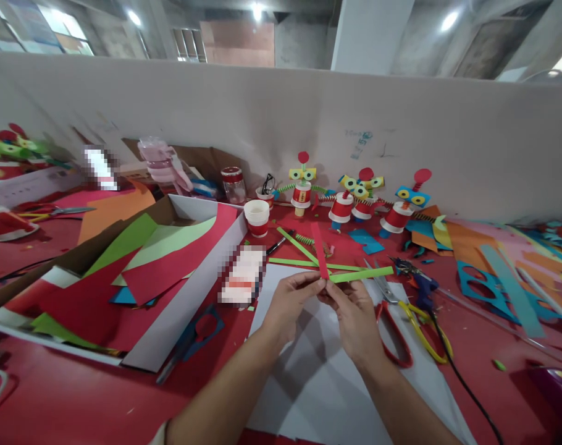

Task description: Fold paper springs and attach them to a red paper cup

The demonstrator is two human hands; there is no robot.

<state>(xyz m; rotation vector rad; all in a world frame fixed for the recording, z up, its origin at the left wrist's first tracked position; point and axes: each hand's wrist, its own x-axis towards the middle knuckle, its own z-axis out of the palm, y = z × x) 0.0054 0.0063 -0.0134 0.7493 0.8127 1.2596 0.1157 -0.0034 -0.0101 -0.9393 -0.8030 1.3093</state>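
Observation:
My left hand (296, 304) and my right hand (354, 312) meet over a white sheet (304, 395), fingertips pinched together. Between them they grip a red paper strip (320, 250) that points away from me and a green paper strip (362, 274) that runs off to the right. The two strips cross at my fingertips, where the fingers hide the joint. Just right of my right hand lie scissors with a red handle (394, 340) and a yellow handle (429, 334). More green strips (297, 246) lie beyond my hands.
To the left stands a white box (192, 309) of coloured paper. Paper-cup figures (302, 194) line the wall behind. A stack of paper cups (257, 217) is near the box. A blue glue gun (422, 284) with a black cord lies right, among paper scraps (485, 287).

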